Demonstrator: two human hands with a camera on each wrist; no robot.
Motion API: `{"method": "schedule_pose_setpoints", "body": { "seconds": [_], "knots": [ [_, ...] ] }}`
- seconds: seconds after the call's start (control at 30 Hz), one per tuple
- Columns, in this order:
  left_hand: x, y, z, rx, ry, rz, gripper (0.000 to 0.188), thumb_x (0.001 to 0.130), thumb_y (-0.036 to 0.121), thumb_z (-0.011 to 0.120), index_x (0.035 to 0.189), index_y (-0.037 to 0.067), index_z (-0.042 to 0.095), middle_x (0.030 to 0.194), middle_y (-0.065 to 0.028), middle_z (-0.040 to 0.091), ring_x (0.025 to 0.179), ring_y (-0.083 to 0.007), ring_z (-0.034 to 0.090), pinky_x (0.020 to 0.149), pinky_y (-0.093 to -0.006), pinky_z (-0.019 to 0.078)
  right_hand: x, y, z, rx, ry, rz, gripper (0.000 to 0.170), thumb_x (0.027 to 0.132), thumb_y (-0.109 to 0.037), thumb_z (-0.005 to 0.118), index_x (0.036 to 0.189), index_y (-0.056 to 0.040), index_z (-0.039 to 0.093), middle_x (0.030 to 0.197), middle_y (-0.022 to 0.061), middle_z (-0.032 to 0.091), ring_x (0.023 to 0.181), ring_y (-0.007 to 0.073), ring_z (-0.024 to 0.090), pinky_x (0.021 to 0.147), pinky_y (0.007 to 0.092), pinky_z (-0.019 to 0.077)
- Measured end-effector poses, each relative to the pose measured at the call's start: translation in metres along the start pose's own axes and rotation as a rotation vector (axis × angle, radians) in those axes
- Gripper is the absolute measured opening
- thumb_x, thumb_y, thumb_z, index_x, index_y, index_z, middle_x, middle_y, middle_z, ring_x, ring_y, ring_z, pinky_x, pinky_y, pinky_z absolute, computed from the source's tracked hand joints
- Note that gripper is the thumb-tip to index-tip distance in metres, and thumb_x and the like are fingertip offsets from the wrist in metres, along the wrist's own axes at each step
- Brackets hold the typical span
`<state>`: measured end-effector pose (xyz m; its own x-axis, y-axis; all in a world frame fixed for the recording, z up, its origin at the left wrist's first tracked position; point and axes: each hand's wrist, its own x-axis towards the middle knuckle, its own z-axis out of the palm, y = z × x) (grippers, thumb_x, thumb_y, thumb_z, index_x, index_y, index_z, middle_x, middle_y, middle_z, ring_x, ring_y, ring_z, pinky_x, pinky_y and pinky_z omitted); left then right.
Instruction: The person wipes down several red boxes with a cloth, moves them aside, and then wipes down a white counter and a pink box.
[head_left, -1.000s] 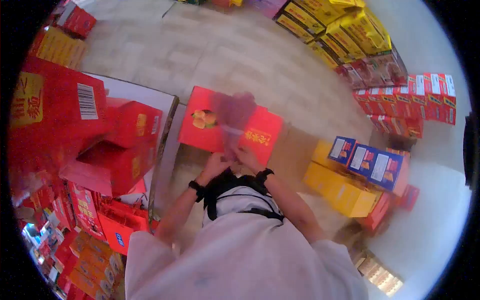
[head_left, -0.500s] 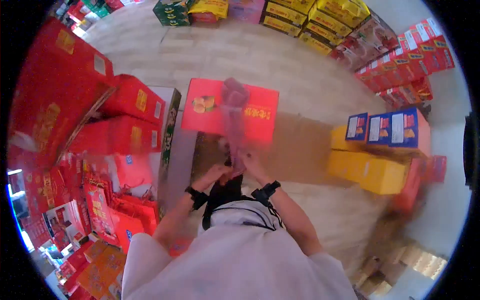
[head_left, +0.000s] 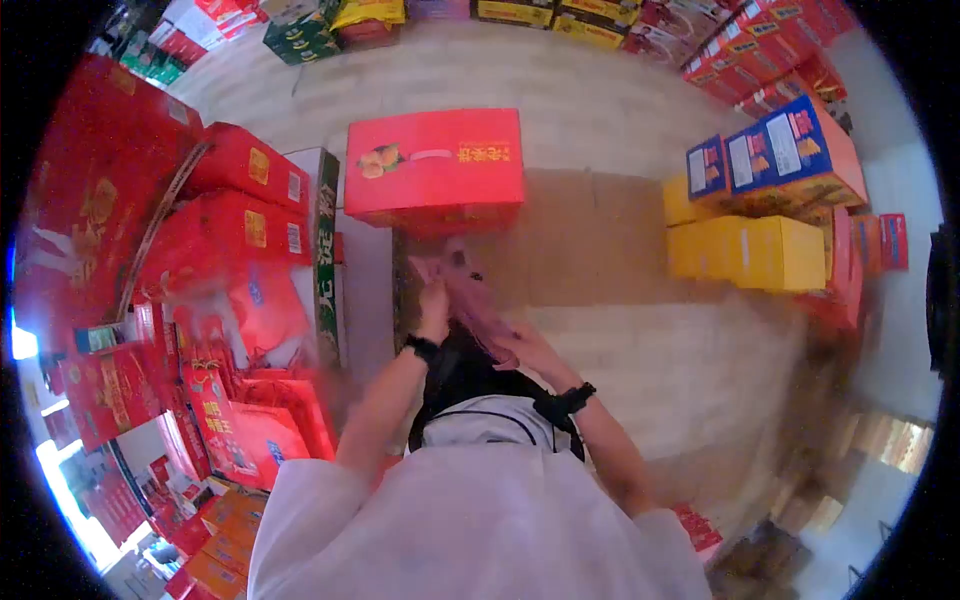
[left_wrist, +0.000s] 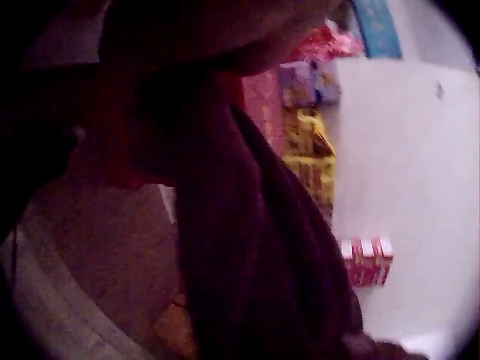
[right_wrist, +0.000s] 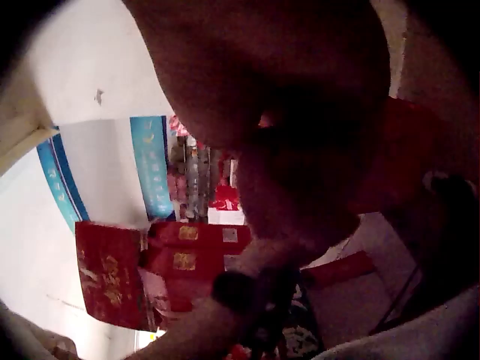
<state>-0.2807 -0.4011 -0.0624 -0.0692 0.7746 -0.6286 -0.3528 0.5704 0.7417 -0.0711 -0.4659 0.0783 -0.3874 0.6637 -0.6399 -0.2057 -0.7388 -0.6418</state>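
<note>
A pinkish-purple cloth (head_left: 478,308) stretches diagonally between both hands in front of the person's waist. The left hand (head_left: 434,308) grips its upper left end, and the right hand (head_left: 535,355) holds its lower right part. In the left wrist view the cloth (left_wrist: 232,225) hangs as a dark, folded sheet below the hand. The right wrist view is dim, with the right hand (right_wrist: 270,67) large at the top. Just ahead of the hands is a red box (head_left: 435,160) with fruit printed on its top and a pale carrying handle.
Red gift boxes (head_left: 225,235) are stacked on the left, with red bags (head_left: 270,430) below them. A flat brown cardboard sheet (head_left: 600,240) lies on the floor right of the red box. Yellow boxes (head_left: 745,250) and blue boxes (head_left: 775,150) stand at the right.
The cloth, earlier raised and blurred over the red box, is now lower and spread between the hands. The hands have moved apart, and the box top shows uncovered. The head view has shifted.
</note>
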Motion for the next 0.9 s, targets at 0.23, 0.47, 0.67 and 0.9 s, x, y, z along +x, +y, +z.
{"method": "schedule_pose_setpoints", "body": {
  "seconds": [0.23,0.47,0.67,0.9],
  "knots": [
    [-0.108,0.11,0.006,0.14,0.0,0.105,0.033,0.096,0.031,0.051,0.121,0.01,0.052,0.115,-0.0036,0.055,0.105,-0.0156,0.052,0.09,-0.0348,0.0428,-0.012,0.009,-0.04,-0.162,0.247,-0.04,0.021,0.086,-0.02,0.061,0.099,-0.0046,0.065,0.076,-0.0014,0.06,0.065,0.0082,0.058,0.056,0.0224,0.0478],
    [-0.128,0.219,0.022,0.198,0.182,0.676,0.043,0.09,0.021,0.058,0.129,0.004,0.048,0.121,-0.0079,0.056,0.11,-0.0178,0.054,0.092,-0.0329,0.0429,-0.002,-0.123,0.04,0.023,0.222,-0.266,0.043,0.086,-0.023,0.062,0.121,0.0005,0.055,0.104,0.0065,0.062,0.095,0.0154,0.06,0.07,0.0293,0.0523],
    [-0.161,0.261,-0.013,-0.568,0.044,0.528,0.033,0.09,0.02,0.055,0.12,0.006,0.054,0.117,-0.0061,0.06,0.111,-0.0218,0.056,0.095,-0.0373,0.0445,0.004,-0.206,0.069,0.104,0.008,-0.443,0.044,0.085,-0.018,0.065,0.122,0.002,0.054,0.115,0.0092,0.06,0.099,0.0181,0.061,0.084,0.0309,0.0509],
    [-0.076,0.108,-0.091,0.322,0.306,0.625,0.032,0.087,0.022,0.06,0.115,0.007,0.057,0.111,-0.0063,0.061,0.101,-0.0208,0.058,0.088,-0.0353,0.048,0.096,-0.17,0.006,0.142,0.076,-0.309,0.037,0.085,-0.019,0.066,0.116,0.0002,0.059,0.106,0.0072,0.065,0.094,0.0168,0.061,0.081,0.0303,0.0494]
  ]
}}
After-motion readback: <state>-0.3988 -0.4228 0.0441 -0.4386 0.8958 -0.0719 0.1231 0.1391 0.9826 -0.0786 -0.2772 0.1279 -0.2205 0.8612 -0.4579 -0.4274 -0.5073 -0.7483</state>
